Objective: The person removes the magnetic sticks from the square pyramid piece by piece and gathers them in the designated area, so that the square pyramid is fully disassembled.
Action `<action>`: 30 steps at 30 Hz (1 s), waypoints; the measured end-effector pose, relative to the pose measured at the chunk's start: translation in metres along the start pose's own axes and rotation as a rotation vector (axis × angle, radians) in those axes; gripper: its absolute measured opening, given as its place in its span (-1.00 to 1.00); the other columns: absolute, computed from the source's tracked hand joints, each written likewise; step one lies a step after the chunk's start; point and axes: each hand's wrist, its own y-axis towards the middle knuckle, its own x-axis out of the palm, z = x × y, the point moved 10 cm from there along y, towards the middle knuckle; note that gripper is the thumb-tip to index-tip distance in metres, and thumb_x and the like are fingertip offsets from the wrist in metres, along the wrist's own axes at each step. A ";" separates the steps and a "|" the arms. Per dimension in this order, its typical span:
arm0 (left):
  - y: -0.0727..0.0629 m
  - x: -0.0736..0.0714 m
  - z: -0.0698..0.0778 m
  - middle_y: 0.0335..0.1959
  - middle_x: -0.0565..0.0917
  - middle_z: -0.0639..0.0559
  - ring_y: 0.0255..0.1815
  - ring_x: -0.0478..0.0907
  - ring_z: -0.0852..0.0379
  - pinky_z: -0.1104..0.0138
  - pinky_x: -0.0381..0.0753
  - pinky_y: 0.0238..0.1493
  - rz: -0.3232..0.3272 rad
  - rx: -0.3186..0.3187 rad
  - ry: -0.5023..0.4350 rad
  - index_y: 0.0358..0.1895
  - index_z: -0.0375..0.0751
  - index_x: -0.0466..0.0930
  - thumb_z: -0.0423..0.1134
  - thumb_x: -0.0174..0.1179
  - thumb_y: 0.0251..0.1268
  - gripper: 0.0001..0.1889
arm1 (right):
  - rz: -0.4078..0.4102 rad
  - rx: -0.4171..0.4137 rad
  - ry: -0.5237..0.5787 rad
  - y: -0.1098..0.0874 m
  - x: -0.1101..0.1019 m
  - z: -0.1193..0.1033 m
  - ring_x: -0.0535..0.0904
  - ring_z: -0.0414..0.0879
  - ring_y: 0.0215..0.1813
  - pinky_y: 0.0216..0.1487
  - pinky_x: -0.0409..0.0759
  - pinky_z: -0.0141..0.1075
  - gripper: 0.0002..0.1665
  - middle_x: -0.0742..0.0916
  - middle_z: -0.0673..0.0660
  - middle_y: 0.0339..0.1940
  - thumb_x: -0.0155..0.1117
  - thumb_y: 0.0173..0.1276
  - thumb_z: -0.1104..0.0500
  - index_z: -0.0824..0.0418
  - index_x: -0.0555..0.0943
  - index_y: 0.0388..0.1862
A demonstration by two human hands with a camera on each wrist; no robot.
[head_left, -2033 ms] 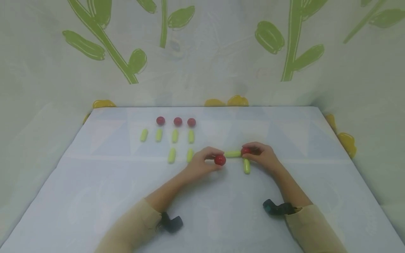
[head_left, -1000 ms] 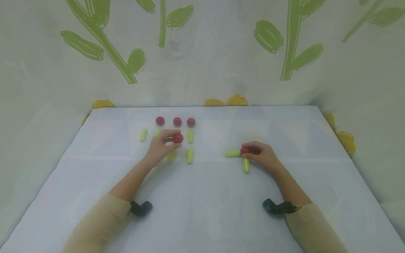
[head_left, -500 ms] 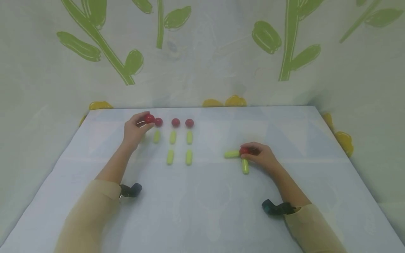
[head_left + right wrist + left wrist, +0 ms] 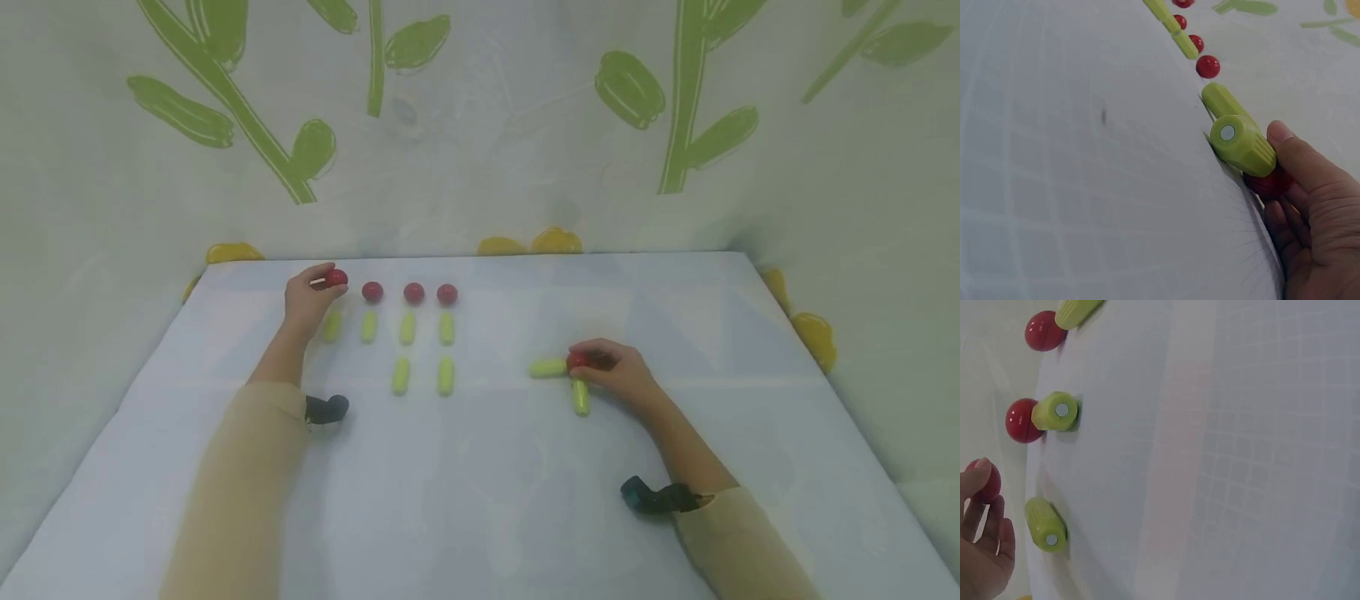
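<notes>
At the table's back left, my left hand (image 4: 306, 300) pinches a red ball (image 4: 337, 277) between thumb and fingers, at the left end of a row of red balls (image 4: 414, 292). Just below that hand lies a green rod (image 4: 333, 326); in the left wrist view a rod (image 4: 1045, 525) shows a pale round end. On the right, my right hand (image 4: 621, 373) grips another red ball (image 4: 577, 362). One green rod (image 4: 548, 368) points left from this ball and a second rod (image 4: 581, 397) points towards me. Both rods seem to touch the ball.
More green rods (image 4: 407, 328) lie in two rows in front of the red balls. The white table (image 4: 465, 500) ends at a back edge against a whitish cloth (image 4: 480, 167) printed with green leaves. Each wrist wears a dark camera (image 4: 658, 497).
My left hand has carried its red ball from beside the right-hand rods leftward and back to the end of the ball row. The right hand has stayed in place.
</notes>
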 end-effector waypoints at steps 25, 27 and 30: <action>0.009 0.009 -0.034 0.43 0.22 -0.18 0.44 0.15 -0.12 0.13 0.15 0.43 -0.071 -0.130 0.054 0.45 -0.15 0.10 -0.26 0.22 0.26 -0.28 | -0.001 -0.009 0.008 0.001 -0.001 0.002 0.56 -0.04 -0.04 -0.07 0.55 -0.38 -0.54 0.68 0.13 -0.02 0.44 0.13 0.08 0.15 0.62 0.02; 0.006 0.007 -0.034 0.44 0.19 -0.19 0.46 0.12 -0.13 0.12 0.14 0.43 -0.079 -0.127 0.060 0.45 -0.18 0.08 -0.25 0.23 0.25 -0.26 | -0.003 0.002 0.014 0.001 -0.001 0.003 0.55 -0.03 -0.03 -0.07 0.55 -0.38 -0.54 0.68 0.13 -0.02 0.44 0.13 0.09 0.15 0.62 0.02; 0.002 0.003 -0.032 0.45 0.18 -0.19 0.47 0.09 -0.12 0.12 0.13 0.43 -0.069 -0.109 0.053 0.45 -0.20 0.08 -0.25 0.23 0.25 -0.26 | -0.006 0.006 0.023 0.001 -0.001 0.004 0.55 -0.03 -0.03 -0.07 0.55 -0.38 -0.54 0.68 0.14 -0.02 0.44 0.13 0.09 0.16 0.62 0.03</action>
